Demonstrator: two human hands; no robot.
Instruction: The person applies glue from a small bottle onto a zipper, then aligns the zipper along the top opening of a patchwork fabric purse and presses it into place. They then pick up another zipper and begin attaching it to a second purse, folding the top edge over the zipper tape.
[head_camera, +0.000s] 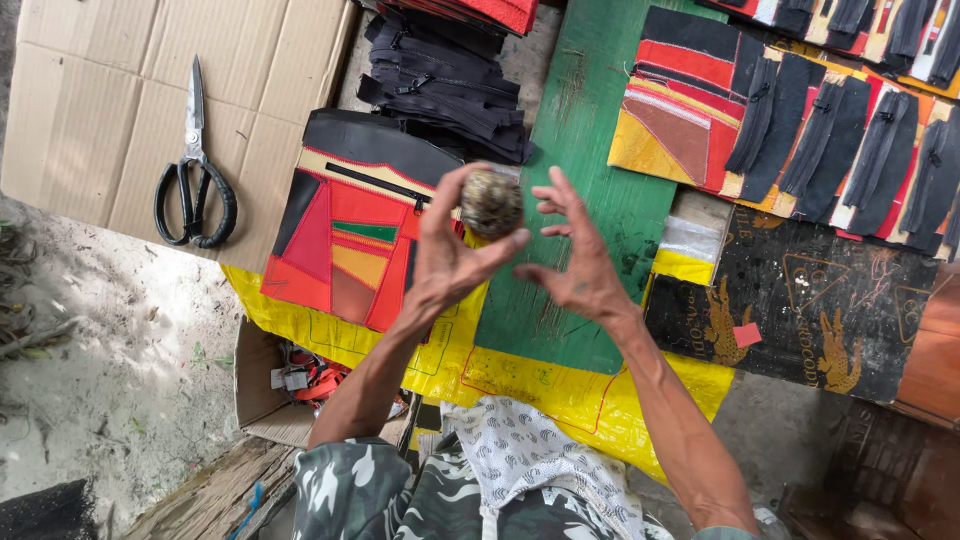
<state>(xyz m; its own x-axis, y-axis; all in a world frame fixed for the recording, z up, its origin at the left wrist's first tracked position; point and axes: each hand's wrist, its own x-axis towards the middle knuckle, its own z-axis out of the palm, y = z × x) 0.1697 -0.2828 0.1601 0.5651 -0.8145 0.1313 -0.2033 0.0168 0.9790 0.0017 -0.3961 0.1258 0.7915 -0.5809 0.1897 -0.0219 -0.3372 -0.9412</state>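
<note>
Left hand (445, 255) pinching scruffy ball (491, 203) between thumb and fingertips, held above patchwork pouch (345, 245) and green board (570, 190). Right hand (578, 255) just beside ball, fingers spread, holding nothing. Scissors (193, 165) off left on cardboard (100, 100).

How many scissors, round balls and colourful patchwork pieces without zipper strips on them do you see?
Scissors: 1
Round ball, held in the left hand: 1
Patchwork pieces, one under the hands and one to the right: 2
Total: 4
</note>
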